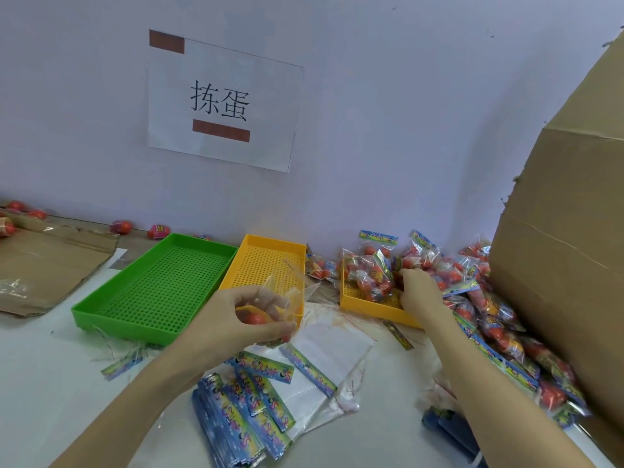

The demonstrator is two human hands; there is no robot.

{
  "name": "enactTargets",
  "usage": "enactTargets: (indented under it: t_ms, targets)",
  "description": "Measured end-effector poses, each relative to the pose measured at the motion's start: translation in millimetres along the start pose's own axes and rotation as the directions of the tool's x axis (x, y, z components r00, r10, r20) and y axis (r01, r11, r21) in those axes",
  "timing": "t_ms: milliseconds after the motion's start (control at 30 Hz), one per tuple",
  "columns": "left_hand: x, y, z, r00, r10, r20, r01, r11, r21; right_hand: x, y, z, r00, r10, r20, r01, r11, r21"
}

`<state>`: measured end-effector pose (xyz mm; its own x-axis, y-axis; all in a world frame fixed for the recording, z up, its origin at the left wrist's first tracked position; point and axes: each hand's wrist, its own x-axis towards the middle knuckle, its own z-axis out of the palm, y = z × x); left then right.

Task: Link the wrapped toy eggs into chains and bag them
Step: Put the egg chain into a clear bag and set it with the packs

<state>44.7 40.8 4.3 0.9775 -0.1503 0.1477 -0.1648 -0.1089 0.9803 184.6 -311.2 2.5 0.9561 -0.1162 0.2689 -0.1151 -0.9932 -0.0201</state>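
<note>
My left hand [246,315] grips a clear plastic bag [287,288] with a red toy egg [255,319] in it, in front of an empty yellow tray [250,261]. My right hand [418,292] reaches into a second yellow tray [368,307] that holds bagged red eggs [368,271]; its fingers are curled among them, and what they hold is hidden. A heap of filled bags [499,336] with colourful header cards runs along the right.
An empty green tray [158,285] stands left of the yellow one. Loose header cards [256,393] and clear bags [324,373] lie near the table's front. A large cardboard box [567,251] fills the right. Flat cardboard [44,265] and stray eggs [121,227] lie at the back left.
</note>
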Motion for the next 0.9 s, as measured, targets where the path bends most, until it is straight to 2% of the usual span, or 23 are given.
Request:
enactTargets:
  t_ms: [133,200,333,500,667,733,833,900]
  targets:
    - [0.7,-3.7,2.3,1.0,-0.002,-0.015,0.003,0.999,0.034,4.7,-4.3,-0.7,0.992,0.085,-0.094,-0.067,0.982,0.178]
    - [1.0,-4.7,4.3,1.0,-0.004,-0.016,0.005,0.999,0.033,5.2,-7.0,1.3,0.991,0.102,-0.081,-0.08,0.968,0.238]
    - [-1.1,-4.5,7.5,1.0,0.002,0.02,-0.003,0.999,0.05,7.6,-4.3,6.3,0.997,-0.008,0.074,-0.005,0.985,0.174]
    - [-3.2,-4.1,9.4,0.997,0.005,0.074,-0.007,1.0,0.022,13.5,-0.9,12.8,0.996,0.075,0.048,-0.084,0.973,0.217]
    - [-3.0,-9.9,11.2,0.996,0.039,0.076,-0.04,0.999,0.017,11.8,-7.6,13.6,0.986,0.157,-0.051,-0.131,0.934,0.333]
    - [-1.5,-13.3,11.5,0.997,0.052,0.058,-0.052,0.999,0.009,6.4,-15.2,5.2,0.968,0.205,-0.146,-0.131,0.907,0.401]
    - [1.6,-17.4,12.7,0.997,0.072,0.009,-0.072,0.997,0.016,-12.8,-34.1,-17.2,0.932,0.22,-0.287,-0.031,0.839,0.543]
    - [3.4,-19.3,13.7,0.996,0.085,-0.009,-0.085,0.996,0.019,-33.9,-51.3,-34.6,0.931,0.21,-0.299,0.053,0.732,0.68]
